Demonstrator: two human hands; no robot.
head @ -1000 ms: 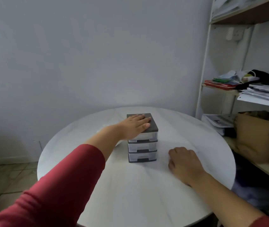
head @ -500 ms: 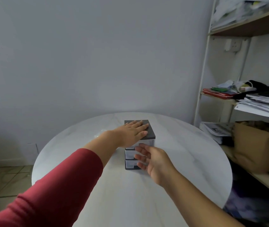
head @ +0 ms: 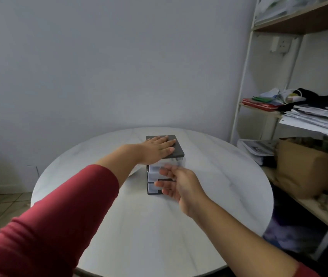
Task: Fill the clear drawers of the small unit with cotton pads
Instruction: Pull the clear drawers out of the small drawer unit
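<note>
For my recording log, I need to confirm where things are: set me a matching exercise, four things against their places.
Things:
1. left hand
2. right hand
3. cardboard box
4. red folder

Places:
A. lower shelf, far right
B. flat on the dark top of the drawer unit
C. middle shelf, beside loose papers
D. in front of the clear drawers

Pairs: 1-B, 2-D, 3-A, 4-C

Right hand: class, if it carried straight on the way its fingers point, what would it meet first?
The right hand would most likely meet the clear fronts of the small drawer unit, whose dark top the left hand presses flat. Blur hides whether its fingers touch them already.
</note>
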